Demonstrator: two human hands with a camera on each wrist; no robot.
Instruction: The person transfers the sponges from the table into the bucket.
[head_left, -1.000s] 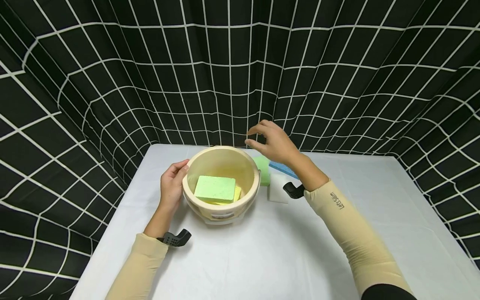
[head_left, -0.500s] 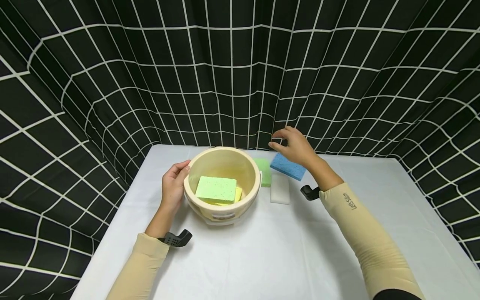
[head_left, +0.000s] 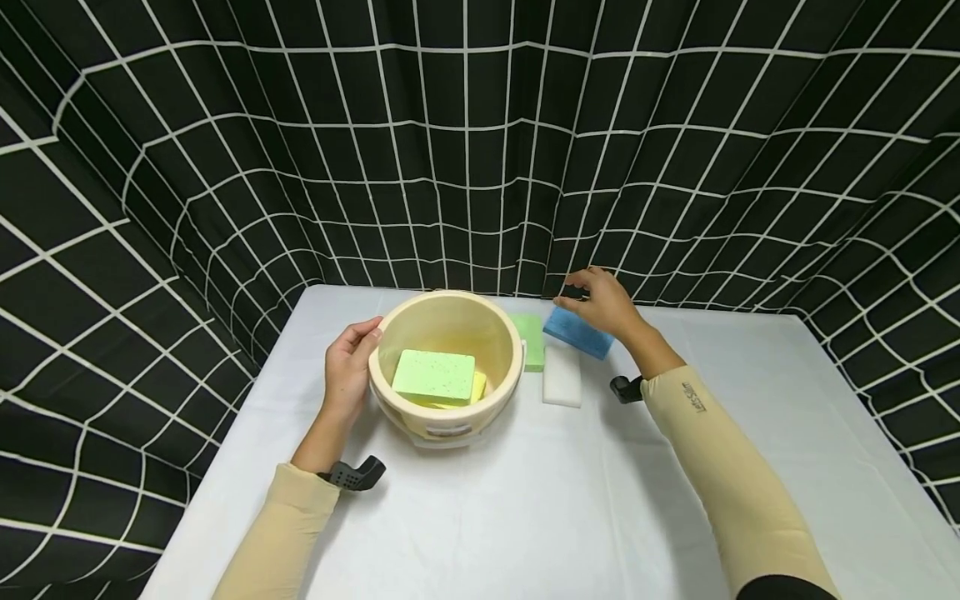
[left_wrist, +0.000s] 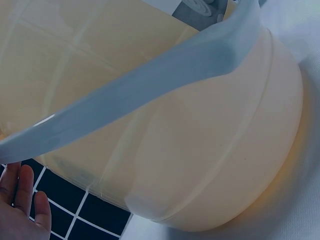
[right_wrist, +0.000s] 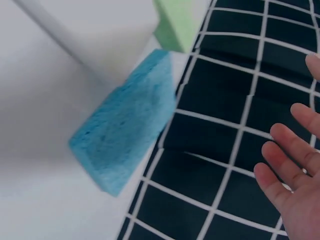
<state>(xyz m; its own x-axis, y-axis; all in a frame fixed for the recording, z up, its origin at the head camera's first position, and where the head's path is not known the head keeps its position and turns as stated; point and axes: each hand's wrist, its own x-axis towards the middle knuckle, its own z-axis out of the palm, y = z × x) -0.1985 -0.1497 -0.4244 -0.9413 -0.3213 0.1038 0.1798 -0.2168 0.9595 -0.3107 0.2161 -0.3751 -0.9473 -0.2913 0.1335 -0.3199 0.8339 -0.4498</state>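
Note:
A cream bucket [head_left: 442, 321] stands on the table, and my left hand [head_left: 347, 367] grips its left rim. In the left wrist view, the pale handle [left_wrist: 140, 90] hangs across the bucket's side. Inside the bucket, a light green sponge [head_left: 435, 375] lies over yellow sponge [head_left: 478, 386], most of which is covered. My right hand [head_left: 606, 307] hovers above a blue sponge [head_left: 579, 335], fingers and thumb apart and holding nothing. The right wrist view has the blue sponge [right_wrist: 127, 120] lying flat, with a gap between it and the fingers [right_wrist: 282, 160].
Right of the bucket lie another green sponge [head_left: 532, 343], partly behind the bucket, and a white sponge [head_left: 562, 379]. A white cloth covers the table [head_left: 540, 508]. A black curtain with white grid lines [head_left: 480, 150] hangs close behind the table's back edge.
My right hand has moved right and lower, from beside the bucket's back rim to above the blue sponge. The left hand and bucket stay put.

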